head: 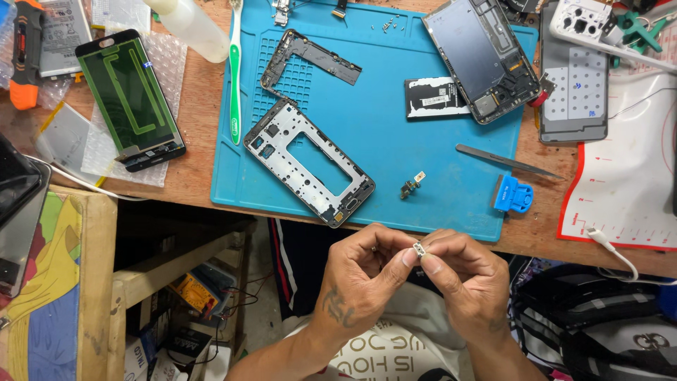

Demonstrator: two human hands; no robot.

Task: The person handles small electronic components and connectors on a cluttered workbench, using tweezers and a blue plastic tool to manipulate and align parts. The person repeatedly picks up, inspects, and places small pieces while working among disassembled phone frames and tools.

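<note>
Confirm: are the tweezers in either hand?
No. The tweezers lie on the mat; both hands, left and right, pinch a small metal part.

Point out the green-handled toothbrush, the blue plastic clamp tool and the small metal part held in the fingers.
Green-handled toothbrush [235,77]: head view, mid-handle.
Blue plastic clamp tool [512,193]: head view, its body.
Small metal part [419,248]: head view, centre, between fingertips.

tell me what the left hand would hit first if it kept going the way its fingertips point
The left hand points right, at the small metal part pinched between both hands. Straight on, it would meet that part, then the right hand fingertips just behind it.
</note>
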